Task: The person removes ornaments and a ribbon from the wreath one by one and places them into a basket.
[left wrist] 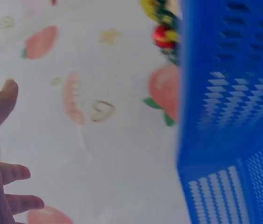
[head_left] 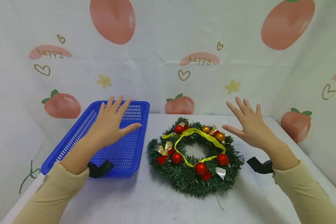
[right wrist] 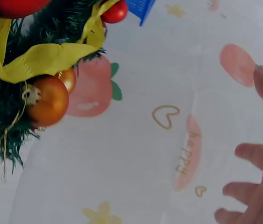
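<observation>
My left hand (head_left: pixel 108 125) is held above the blue plastic basket (head_left: pixel 141 137), fingers spread and holding nothing. To the right of the wreath, my right hand (head_left: pixel 250 126) hovers with its fingers spread as well, also holding nothing. Between the two hands a green tinsel wreath (head_left: pixel 168 171) lies on the table. Red baubles (head_left: pixel 200 168), gold baubles (head_left: pixel 220 137) and red and gold bows decorate it. A yellow ribbon (head_left: pixel 212 139) lies in a loose loop over its top. In the right wrist view the ribbon (right wrist: pixel 47 58) passes close to an orange-gold bauble (right wrist: pixel 49 100).
The basket has perforated walls and base and stands at the left of the white-covered table (head_left: pixel 156 205). Behind the table hangs a white curtain (head_left: pixel 156 37) printed with peaches, hearts and flowers. A green string (head_left: pixel 30 174) hangs at the left edge.
</observation>
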Available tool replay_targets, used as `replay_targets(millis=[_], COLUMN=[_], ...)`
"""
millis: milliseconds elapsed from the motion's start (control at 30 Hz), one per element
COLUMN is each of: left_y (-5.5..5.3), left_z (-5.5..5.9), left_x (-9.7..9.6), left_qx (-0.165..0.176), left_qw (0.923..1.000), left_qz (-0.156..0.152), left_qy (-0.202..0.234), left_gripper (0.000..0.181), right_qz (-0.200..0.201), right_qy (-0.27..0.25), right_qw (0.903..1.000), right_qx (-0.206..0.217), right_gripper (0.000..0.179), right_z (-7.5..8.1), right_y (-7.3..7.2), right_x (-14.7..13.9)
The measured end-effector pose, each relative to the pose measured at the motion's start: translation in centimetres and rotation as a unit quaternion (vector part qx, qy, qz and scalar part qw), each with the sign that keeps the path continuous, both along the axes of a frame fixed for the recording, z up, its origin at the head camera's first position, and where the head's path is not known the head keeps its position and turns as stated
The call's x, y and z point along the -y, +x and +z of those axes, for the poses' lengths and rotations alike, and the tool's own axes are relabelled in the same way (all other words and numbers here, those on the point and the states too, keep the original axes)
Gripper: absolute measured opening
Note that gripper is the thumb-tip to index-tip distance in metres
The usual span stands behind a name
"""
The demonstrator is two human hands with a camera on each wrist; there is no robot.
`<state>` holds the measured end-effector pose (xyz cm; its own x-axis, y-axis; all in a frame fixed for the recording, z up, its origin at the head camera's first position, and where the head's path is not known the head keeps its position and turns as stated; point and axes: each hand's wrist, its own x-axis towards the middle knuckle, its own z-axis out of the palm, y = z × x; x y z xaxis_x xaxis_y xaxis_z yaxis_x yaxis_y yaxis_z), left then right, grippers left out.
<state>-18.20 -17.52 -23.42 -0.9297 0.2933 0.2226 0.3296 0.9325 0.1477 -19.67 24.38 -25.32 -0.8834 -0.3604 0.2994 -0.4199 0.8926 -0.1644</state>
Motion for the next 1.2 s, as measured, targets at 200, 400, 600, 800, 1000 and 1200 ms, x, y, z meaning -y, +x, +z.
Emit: replay_targets(millis=[200,400,600,800,1000,1200], left_y=[2.8,5.1,6.5,6.9,6.2,5.6], left_z=[0.4,-1.4,-3.7,-6.2,-8.4,-10.0], left_x=[-0.5,-2.0,-4.1,-6.1,-7.7,-8.7], left_qx=[0.005,-0.004,-0.008,0.037,0.081,0.053], left_qw=[0.9954,0.987,0.9766,0.9702,0.9662,0.9628], left_qz=[-0.048,-0.103,-0.161,-0.187,-0.18,-0.188], left_qy=[0.083,0.123,0.142,0.149,0.166,0.187], left_gripper=[0.082,0.07,0.063,0.059,0.056,0.049], right_qz=[0.046,0.042,0.059,0.075,0.077,0.089], right_qy=[-0.105,-0.141,-0.144,-0.155,-0.156,-0.165], right_qw=[0.9928,0.9881,0.9858,0.9803,0.9763,0.9724], right_qx=[0.034,0.045,0.063,0.096,0.129,0.14], right_gripper=[0.076,0.073,0.071,0.07,0.073,0.082], right_z=[0.1,-1.2,-4.1,-6.6,-8.5,-10.0], right_y=[1.4,1.9,1.7,1.5,1.5,1.4], right_x=[-1.8,-3.0,-3.6,-3.6,-3.7,-4.0])
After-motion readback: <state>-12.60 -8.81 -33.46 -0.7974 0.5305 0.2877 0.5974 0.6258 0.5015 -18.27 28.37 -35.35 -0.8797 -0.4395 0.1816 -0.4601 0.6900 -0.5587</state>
